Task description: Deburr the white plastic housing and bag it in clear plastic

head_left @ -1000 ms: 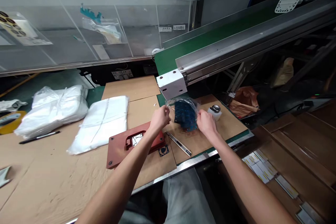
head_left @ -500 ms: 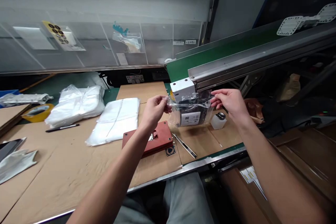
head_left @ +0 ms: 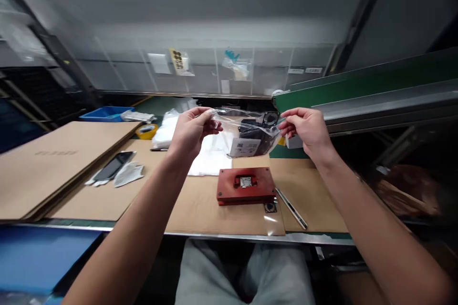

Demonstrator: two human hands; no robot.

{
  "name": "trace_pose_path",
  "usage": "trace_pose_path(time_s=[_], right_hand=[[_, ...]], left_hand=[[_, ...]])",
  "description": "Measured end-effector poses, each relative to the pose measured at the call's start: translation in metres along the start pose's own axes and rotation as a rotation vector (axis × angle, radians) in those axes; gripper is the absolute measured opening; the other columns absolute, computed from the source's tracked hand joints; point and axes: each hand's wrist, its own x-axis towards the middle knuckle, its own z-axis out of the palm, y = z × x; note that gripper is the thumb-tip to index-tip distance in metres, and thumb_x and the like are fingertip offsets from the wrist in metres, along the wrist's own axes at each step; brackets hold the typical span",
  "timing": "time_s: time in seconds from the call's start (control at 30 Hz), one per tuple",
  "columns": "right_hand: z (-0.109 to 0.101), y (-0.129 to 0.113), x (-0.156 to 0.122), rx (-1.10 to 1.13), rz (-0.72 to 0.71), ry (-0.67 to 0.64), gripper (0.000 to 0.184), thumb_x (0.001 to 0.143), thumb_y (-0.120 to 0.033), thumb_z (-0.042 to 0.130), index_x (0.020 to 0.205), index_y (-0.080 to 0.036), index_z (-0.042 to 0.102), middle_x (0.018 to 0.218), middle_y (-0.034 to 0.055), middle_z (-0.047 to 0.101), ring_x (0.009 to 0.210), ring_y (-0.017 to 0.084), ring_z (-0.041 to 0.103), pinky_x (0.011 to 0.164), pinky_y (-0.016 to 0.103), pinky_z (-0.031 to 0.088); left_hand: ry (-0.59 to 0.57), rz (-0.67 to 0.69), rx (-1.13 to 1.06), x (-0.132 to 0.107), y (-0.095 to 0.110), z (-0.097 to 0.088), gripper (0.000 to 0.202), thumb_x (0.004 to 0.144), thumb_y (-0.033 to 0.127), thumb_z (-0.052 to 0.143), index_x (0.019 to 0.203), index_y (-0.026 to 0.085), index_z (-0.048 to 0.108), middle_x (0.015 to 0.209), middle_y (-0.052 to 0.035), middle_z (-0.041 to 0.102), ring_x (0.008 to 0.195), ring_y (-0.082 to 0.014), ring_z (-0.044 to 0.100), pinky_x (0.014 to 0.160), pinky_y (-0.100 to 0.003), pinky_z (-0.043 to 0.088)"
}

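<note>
Stretched between both hands is a clear plastic bag [head_left: 229, 121], raised above the bench. My left hand [head_left: 193, 131] pinches its left edge, and my right hand [head_left: 302, 126] grips the right edge. Inside the bag are dark parts [head_left: 259, 128], one with a round opening, and a white printed label [head_left: 244, 147] shows through the front. Below the bag, a red block fixture [head_left: 246, 186] with a metal piece in its recess lies on the cardboard-covered bench. A utility knife [head_left: 291, 208] lies to the right of the fixture.
White plastic bags [head_left: 166, 128] are stacked behind my left hand, near yellow tape [head_left: 146, 131]. A phone [head_left: 114, 165] rests on white gloves [head_left: 129, 174]. Cardboard sheets [head_left: 71, 157] lie at left, with a blue tray [head_left: 103, 114] behind. A green conveyor [head_left: 358, 88] slopes at right.
My view has swung left. Both hands have lifted the bag away from the conveyor's end, above the red fixture, still gripping its edges.
</note>
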Motion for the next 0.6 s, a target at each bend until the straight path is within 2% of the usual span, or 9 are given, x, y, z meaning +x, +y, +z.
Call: trace_pose_path(time_s=[0.07,0.13,0.23,0.33,0.4,0.47,0.53,0.6], right_hand=[[0.041,0.019,-0.005,0.047,0.050,-0.097,0.012,0.074,-0.012,0.054,0.079,-0.013,0.065,0.060,0.0040,0.069,0.044,0.012,0.063,0.037,0.017,0.042],[0.084,0.040,-0.022,0.086,0.097,-0.200,0.013,0.077,-0.013,0.052,0.082,-0.014,0.065,0.063,0.0032,0.070,0.048,0.012,0.065,0.040,0.017,0.044],[0.140,0.076,-0.068,0.093,0.172,-0.335,0.018,0.081,-0.013,0.050,0.087,-0.016,0.067,0.069,0.0023,0.071,0.056,0.013,0.068,0.046,0.017,0.048],[0.178,0.115,-0.120,0.034,0.268,-0.416,0.020,0.080,-0.011,0.052,0.085,-0.016,0.070,0.068,0.0028,0.071,0.056,0.014,0.068,0.046,0.019,0.050],[0.190,0.139,-0.145,0.003,0.334,-0.457,0.022,0.079,-0.008,0.051,0.082,-0.015,0.072,0.066,0.0042,0.071,0.055,0.017,0.069,0.044,0.021,0.050],[0.190,0.153,-0.161,-0.020,0.372,-0.455,0.024,0.079,-0.007,0.050,0.083,-0.014,0.074,0.069,0.0063,0.073,0.057,0.019,0.071,0.046,0.023,0.052],[0.176,0.156,-0.170,-0.035,0.364,-0.429,0.027,0.079,-0.008,0.053,0.092,-0.013,0.076,0.077,0.0071,0.076,0.064,0.019,0.073,0.054,0.024,0.055],[0.149,0.148,-0.174,-0.041,0.327,-0.395,0.033,0.082,-0.011,0.055,0.108,-0.017,0.075,0.085,0.0056,0.077,0.068,0.018,0.074,0.062,0.024,0.058]], left_hand=[[0.126,0.026,0.066,-0.008,-0.001,-0.039,0.010,0.079,0.018,0.065,0.088,0.014,0.064,0.058,-0.0009,0.064,0.054,-0.0165,0.066,0.055,-0.026,0.056],[0.255,0.064,0.137,-0.026,-0.006,-0.080,0.014,0.078,0.021,0.067,0.091,0.014,0.066,0.062,-0.0003,0.065,0.056,-0.0155,0.067,0.056,-0.024,0.055],[0.426,0.078,0.235,-0.068,-0.027,-0.135,0.021,0.078,0.029,0.071,0.095,0.016,0.069,0.075,-0.0006,0.069,0.063,-0.0140,0.068,0.057,-0.022,0.054],[0.559,-0.044,0.282,-0.111,-0.061,-0.174,0.020,0.076,0.031,0.074,0.090,0.018,0.069,0.071,0.0029,0.068,0.061,-0.0131,0.066,0.058,-0.021,0.056],[0.592,-0.172,0.282,-0.134,-0.085,-0.188,0.017,0.075,0.032,0.076,0.086,0.021,0.070,0.072,0.0040,0.071,0.063,-0.0138,0.068,0.063,-0.022,0.059],[0.614,-0.246,0.273,-0.149,-0.106,-0.194,0.012,0.076,0.035,0.075,0.086,0.029,0.070,0.074,0.0101,0.073,0.069,-0.0128,0.070,0.076,-0.022,0.060],[0.573,-0.306,0.288,-0.160,-0.123,-0.195,0.007,0.079,0.039,0.071,0.085,0.038,0.070,0.078,0.0176,0.075,0.084,-0.0149,0.073,0.093,-0.026,0.058],[0.448,-0.316,0.474,-0.170,-0.137,-0.194,0.011,0.085,0.046,0.061,0.092,0.050,0.067,0.082,0.0262,0.074,0.096,-0.0181,0.074,0.101,-0.033,0.055]])
